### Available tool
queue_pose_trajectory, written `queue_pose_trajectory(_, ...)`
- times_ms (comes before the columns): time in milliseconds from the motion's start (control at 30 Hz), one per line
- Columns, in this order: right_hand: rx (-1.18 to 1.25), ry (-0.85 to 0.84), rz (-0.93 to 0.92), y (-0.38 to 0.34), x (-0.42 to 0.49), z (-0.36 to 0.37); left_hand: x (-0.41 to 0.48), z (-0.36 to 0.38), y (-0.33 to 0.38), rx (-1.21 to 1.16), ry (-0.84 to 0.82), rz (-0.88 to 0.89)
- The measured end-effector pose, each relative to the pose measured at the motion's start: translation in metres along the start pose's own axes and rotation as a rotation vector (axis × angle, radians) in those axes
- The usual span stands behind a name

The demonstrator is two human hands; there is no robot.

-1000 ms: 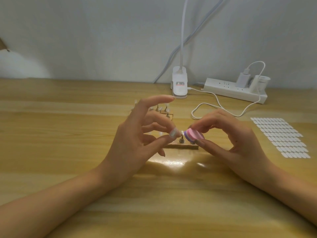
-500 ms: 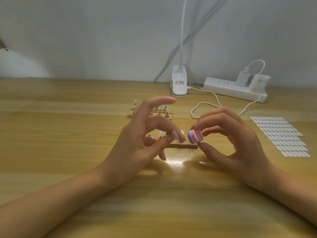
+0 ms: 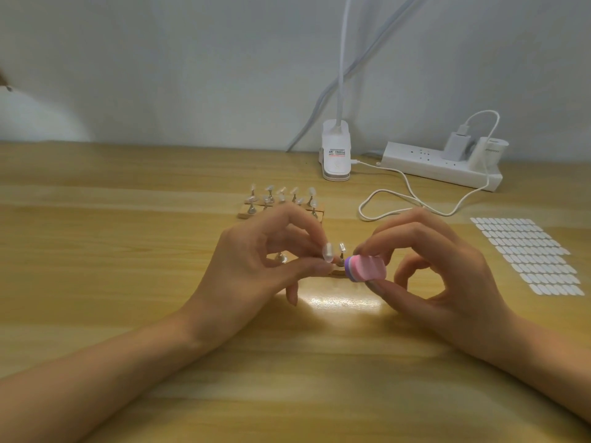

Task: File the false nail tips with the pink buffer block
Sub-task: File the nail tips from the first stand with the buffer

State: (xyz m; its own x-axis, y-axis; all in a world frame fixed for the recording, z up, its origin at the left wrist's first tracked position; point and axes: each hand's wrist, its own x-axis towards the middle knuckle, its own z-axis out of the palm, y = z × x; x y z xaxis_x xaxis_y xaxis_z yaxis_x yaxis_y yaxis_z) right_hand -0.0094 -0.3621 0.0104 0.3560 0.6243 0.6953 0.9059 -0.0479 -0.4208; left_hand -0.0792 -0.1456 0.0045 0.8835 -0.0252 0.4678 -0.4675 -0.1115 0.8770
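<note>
Clear nail tip [image 3: 328, 252] pinched by left hand [image 3: 262, 263] above desk [image 3: 112, 282] centre. Pink buffer block [image 3: 367, 267] pinched by right hand [image 3: 447, 276], held just right of nail tip. Stand [image 3: 244, 214] set farther back.

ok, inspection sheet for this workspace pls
Surface: wooden table, lamp glare by the hands.
Job's things: buffer in right hand; tip in left hand; more tips on far stand; near stand partly hidden.
Clutter: tab sheet at the right.
Grippers: left hand pinches tip; right hand grips buffer.
Cables: white cable loops from lamp clip to charger on power strip.
Surroundings: plain wall.
</note>
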Motion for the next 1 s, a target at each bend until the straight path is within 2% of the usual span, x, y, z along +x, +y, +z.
queue_pose_trajectory(600,-0.005,-0.035,0.000,0.0010,-0.0025,-0.0011,0.0000,0.0012,-0.0038,0.121,-0.106,-0.006)
queue_pose_trajectory(800,0.046,-0.007,0.056,0.0018,-0.0019,-0.0037,-0.0014,0.0013,-0.0002,0.226,-0.082,-0.015)
queue_pose_trajectory(900,0.034,-0.022,0.006,0.0017,-0.0035,-0.0015,-0.0031,0.0032,0.0014,0.302,-0.109,0.033)
queue_pose_trajectory(1000,0.055,0.007,0.061,0.0020,-0.0008,-0.0027,-0.0031,0.0031,0.0029,0.346,-0.083,0.076)
